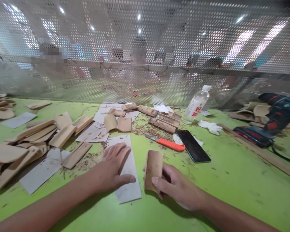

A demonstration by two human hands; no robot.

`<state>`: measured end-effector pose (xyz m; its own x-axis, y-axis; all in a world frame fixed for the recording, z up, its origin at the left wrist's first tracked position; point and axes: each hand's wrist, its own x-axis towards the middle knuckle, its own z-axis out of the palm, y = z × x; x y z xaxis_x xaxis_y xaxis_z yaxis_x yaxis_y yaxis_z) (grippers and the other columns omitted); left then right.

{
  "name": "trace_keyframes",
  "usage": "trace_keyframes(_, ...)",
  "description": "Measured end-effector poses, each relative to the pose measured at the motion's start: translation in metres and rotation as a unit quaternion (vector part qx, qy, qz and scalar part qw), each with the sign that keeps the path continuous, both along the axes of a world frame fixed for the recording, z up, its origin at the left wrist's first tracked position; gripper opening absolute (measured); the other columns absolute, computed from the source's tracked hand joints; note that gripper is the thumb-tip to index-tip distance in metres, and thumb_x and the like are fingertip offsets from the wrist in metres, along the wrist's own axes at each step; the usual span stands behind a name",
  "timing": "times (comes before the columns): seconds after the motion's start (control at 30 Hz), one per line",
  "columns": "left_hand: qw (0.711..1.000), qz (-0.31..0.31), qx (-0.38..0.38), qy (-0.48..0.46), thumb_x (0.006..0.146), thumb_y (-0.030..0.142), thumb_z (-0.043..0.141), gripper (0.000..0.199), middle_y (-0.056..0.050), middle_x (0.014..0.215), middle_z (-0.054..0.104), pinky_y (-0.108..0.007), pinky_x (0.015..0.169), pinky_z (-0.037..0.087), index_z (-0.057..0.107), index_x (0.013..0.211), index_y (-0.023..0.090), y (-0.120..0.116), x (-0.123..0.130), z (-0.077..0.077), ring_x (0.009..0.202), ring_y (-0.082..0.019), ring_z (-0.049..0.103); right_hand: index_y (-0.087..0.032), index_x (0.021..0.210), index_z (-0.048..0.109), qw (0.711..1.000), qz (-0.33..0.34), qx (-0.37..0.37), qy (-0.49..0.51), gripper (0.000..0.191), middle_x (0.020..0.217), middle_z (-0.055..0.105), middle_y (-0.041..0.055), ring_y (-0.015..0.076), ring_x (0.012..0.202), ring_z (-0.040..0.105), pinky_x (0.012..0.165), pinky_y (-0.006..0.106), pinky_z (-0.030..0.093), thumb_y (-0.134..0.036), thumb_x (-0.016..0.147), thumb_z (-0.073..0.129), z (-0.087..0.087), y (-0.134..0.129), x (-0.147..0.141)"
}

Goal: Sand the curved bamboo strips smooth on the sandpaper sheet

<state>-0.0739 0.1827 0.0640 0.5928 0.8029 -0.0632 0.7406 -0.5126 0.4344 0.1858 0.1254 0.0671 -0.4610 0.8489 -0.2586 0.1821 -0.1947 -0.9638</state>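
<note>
My right hand (175,185) grips a curved bamboo piece (154,167), thumb on its hollow face and fingers behind it. It is held upright just above the green table. My left hand (117,166) rests on a narrow white paper strip (128,190), thumb stretched out to the right and fingers over the strip's left part. Beyond the right hand lies a craft knife (170,144) with an orange handle, its blade pointing left. Two short bamboo pieces (117,123) stand close together past the left hand.
Bamboo pieces (33,135) are heaped at the left. A black phone (192,146), a water bottle (197,104) and a white glove (210,126) lie or stand to the right. A cordless drill (275,116) is at the far right. Perforated metal mesh (125,77) closes off the table's back; people show behind it.
</note>
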Motion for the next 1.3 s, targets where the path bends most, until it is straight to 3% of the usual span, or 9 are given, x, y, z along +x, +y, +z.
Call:
trace_keyframes(0.07,1.0,0.006,-0.013,0.01,0.084,0.08,0.062,0.102,-0.024,0.162,0.027,-0.067,0.114,0.029,0.033,0.159,0.017,0.001,-0.003,-0.002,0.147,-0.048,0.026,-0.014,0.115,0.057,1.0,-0.009,0.01,-0.01,0.051,0.098,0.066,0.0102,0.0189,0.077,0.061,0.064,0.03,0.05,-0.059,0.092,0.063,0.002,0.001,0.0)
trace_keyframes(0.17,0.999,-0.042,-0.032,0.011,0.087,0.08,0.058,0.102,-0.022,0.166,0.02,-0.064,0.118,0.024,0.029,0.161,0.018,0.003,-0.005,-0.003,0.151,-0.046,0.019,-0.014,0.118,0.057,1.0,0.002,0.022,0.011,0.046,0.109,0.071,0.0145,0.0262,0.096,0.067,0.079,0.036,0.054,-0.053,0.093,0.063,0.004,0.001,0.001)
trace_keyframes(0.23,0.997,-0.071,-0.039,0.018,0.089,0.08,0.056,0.1,-0.021,0.168,0.018,-0.063,0.121,0.018,0.028,0.162,0.017,0.005,-0.005,-0.002,0.153,-0.043,0.015,-0.014,0.121,0.056,0.999,0.017,0.024,0.024,0.044,0.113,0.072,0.0164,0.0275,0.099,0.068,0.081,0.038,0.054,-0.049,0.094,0.061,0.004,0.001,0.002)
trace_keyframes(0.47,0.994,-0.11,-0.027,0.001,0.09,0.077,0.056,0.095,-0.02,0.166,0.023,-0.06,0.12,0.022,0.035,0.16,0.018,0.007,-0.005,0.0,0.153,-0.042,0.019,-0.014,0.127,0.053,0.998,0.038,0.05,-0.001,0.039,0.108,0.074,0.0147,0.026,0.091,0.067,0.077,0.037,0.052,-0.038,0.097,0.054,0.004,0.0,0.004)
trace_keyframes(0.63,0.991,-0.129,-0.023,-0.022,0.094,0.073,0.053,0.082,-0.018,0.166,0.027,-0.058,0.12,0.025,0.041,0.158,0.023,0.009,-0.006,-0.001,0.152,-0.04,0.022,-0.017,0.121,0.059,0.986,0.052,0.145,-0.065,0.036,0.088,0.065,0.0045,0.0193,0.075,0.056,0.072,0.033,0.046,-0.043,0.103,0.042,0.009,-0.003,0.007)
trace_keyframes(0.9,0.99,-0.132,-0.021,-0.041,0.097,0.067,0.054,0.074,-0.017,0.164,0.031,-0.056,0.12,0.027,0.043,0.156,0.024,0.01,-0.007,-0.004,0.151,-0.039,0.026,-0.024,0.13,0.061,0.967,0.062,0.211,-0.127,0.036,0.104,0.068,0.0053,0.0226,0.09,0.061,0.08,0.033,0.045,-0.04,0.106,0.039,0.018,-0.005,0.008)
trace_keyframes(1.1,0.991,-0.121,-0.028,-0.041,0.099,0.063,0.056,0.069,-0.016,0.165,0.03,-0.057,0.119,0.027,0.045,0.155,0.024,0.008,-0.008,-0.002,0.151,-0.039,0.025,-0.022,0.126,0.063,0.964,0.06,0.202,-0.165,0.033,0.096,0.068,0.0041,0.0215,0.081,0.059,0.075,0.032,0.046,-0.029,0.098,0.047,0.015,-0.004,0.004)
trace_keyframes(1.2,0.993,-0.112,-0.036,-0.031,0.096,0.065,0.059,0.082,-0.018,0.164,0.03,-0.056,0.122,0.023,0.034,0.16,0.018,0.005,-0.007,0.002,0.152,-0.038,0.024,-0.021,0.118,0.065,0.961,0.029,0.186,-0.201,0.031,0.098,0.069,0.0048,0.023,0.083,0.06,0.075,0.033,0.046,-0.023,0.088,0.058,0.012,0.001,0.004)
trace_keyframes(1.3,0.992,-0.116,-0.051,-0.021,0.088,0.075,0.063,0.104,-0.019,0.166,0.024,-0.058,0.123,0.015,0.024,0.163,0.016,0.003,-0.008,0.006,0.153,-0.04,0.019,-0.017,0.121,0.064,0.96,-0.002,0.165,-0.227,0.039,0.102,0.07,0.0087,0.0259,0.084,0.062,0.074,0.036,0.047,-0.042,0.091,0.064,0.01,0.008,0.009)
